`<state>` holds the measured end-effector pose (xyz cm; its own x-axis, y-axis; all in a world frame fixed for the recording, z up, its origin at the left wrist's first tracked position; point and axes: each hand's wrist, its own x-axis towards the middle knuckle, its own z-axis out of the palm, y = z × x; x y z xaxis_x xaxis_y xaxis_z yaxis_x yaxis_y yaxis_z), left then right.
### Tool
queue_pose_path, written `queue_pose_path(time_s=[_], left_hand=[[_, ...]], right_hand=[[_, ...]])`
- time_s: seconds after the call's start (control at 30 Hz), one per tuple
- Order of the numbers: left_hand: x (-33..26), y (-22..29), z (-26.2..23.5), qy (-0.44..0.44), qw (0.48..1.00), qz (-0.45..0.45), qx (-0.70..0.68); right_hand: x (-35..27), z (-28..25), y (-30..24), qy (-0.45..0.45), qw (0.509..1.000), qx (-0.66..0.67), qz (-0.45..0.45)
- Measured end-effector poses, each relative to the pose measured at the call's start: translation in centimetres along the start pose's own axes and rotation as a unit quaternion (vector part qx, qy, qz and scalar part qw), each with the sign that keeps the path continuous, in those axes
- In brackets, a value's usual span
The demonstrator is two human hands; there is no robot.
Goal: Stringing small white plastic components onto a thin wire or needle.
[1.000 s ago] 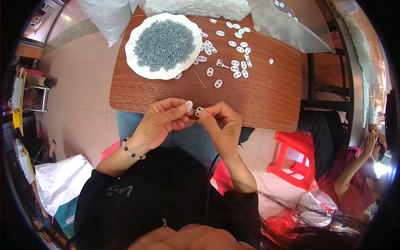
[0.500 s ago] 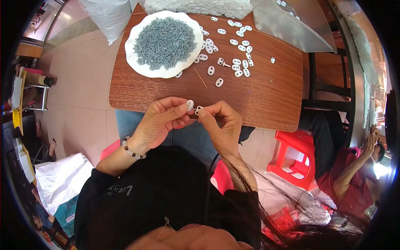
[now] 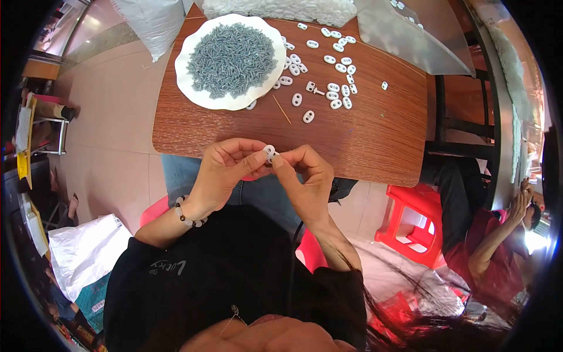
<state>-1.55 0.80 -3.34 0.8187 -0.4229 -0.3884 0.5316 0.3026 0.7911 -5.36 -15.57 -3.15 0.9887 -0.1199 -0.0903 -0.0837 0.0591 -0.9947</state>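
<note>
My left hand point(image 3: 231, 167) pinches a small white oval two-hole piece point(image 3: 269, 149) between thumb and fingers, just off the table's near edge. Against it press the thumb and forefinger of my right hand point(image 3: 308, 179); a second white piece sits partly hidden at their tips. Past my hands, loose white two-hole pieces point(image 3: 308, 117) lie on the brown wooden table point(image 3: 375, 141). A thin stick like a toothpick point(image 3: 282, 110) and a small white pin-shaped part point(image 3: 318, 91) are among them. To the left stands a scalloped white plate point(image 3: 185, 82) heaped with small grey-blue rods point(image 3: 234, 61).
A clear plastic bin point(image 3: 410, 38) and a bag of white pieces point(image 3: 281, 10) stand along the far edge. A white sack point(image 3: 153, 26) is at the far left. Right of me is a red stool point(image 3: 410, 226), with another person point(image 3: 489, 252) beyond it.
My right hand has moved slightly left, bringing its white piece up against the one in my left hand. The gap between the two pieces has closed.
</note>
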Motion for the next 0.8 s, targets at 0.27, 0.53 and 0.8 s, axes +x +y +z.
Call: queue_pose_path(time_s=[0.27, 0.53, 0.8], left_hand=[[-0.3, 0.3, -0.2, 0.003, 1.000, -0.007, -0.002], [-0.1, 0.6, -0.5, 0.001, 1.000, -0.015, 0.003], [-0.4, 1.2, -0.7, -0.006, 1.000, -0.021, 0.009]], right_hand=[[0.0, 0.0, 0.9, -0.010, 0.995, 0.085, 0.051], [0.1, 0.3, 0.4, -0.009, 0.995, 0.088, 0.055], [0.1, 0.0, 0.1, -0.053, 0.986, 0.144, 0.065]])
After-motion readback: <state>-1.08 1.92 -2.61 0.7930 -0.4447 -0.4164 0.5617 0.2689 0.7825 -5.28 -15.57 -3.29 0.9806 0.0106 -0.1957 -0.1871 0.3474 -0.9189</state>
